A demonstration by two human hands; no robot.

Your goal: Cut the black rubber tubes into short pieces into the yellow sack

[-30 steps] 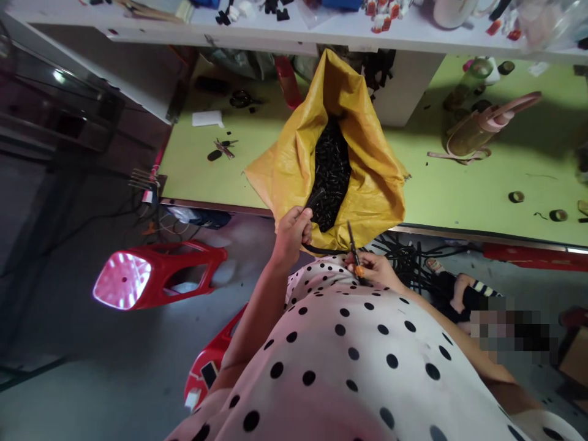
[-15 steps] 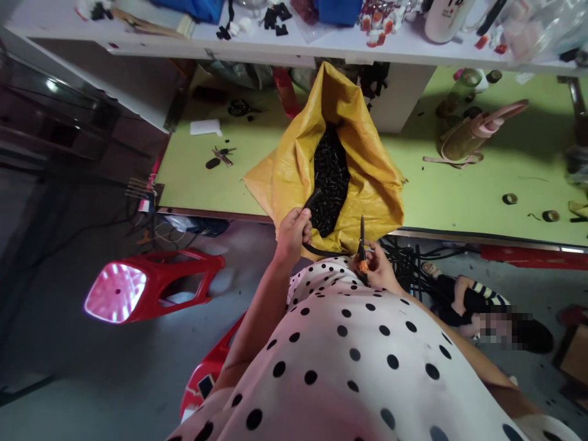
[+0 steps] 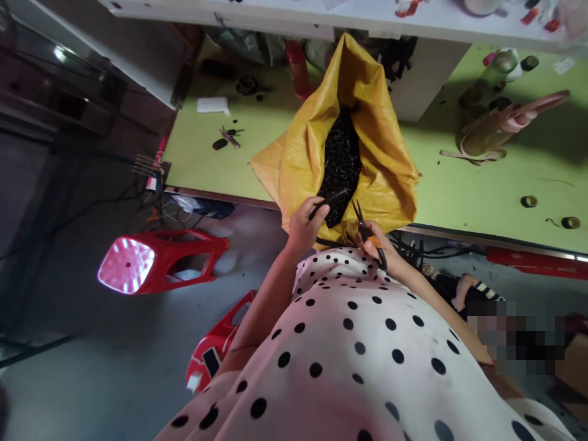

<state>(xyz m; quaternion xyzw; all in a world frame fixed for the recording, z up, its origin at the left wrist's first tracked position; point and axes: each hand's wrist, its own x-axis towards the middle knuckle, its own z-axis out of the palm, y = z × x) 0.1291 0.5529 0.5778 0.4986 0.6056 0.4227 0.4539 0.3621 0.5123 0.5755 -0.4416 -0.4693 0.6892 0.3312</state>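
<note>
My left hand is closed around a black tube, whose end points over the mouth of a yellow sack. Inside the sack lies a heap of short black tube pieces. To the right, my right hand grips black scissors with orange wrapping on the handle. The scissor blades are slightly apart and point up and left, near the sack's front edge, apart from the tube end. Part of the tube hangs below my left hand, across the sack's lower edge.
On the green table lie keys, another pair of scissors and tape rolls. A pink-strapped bottle stands right. A white shelf overhangs the back. Red stools stand left; a person is low at right.
The scissors have tilted left and their blades now show apart. My left hand has turned the tube end further right, towards the blades. The whole view has shifted somewhat.
</note>
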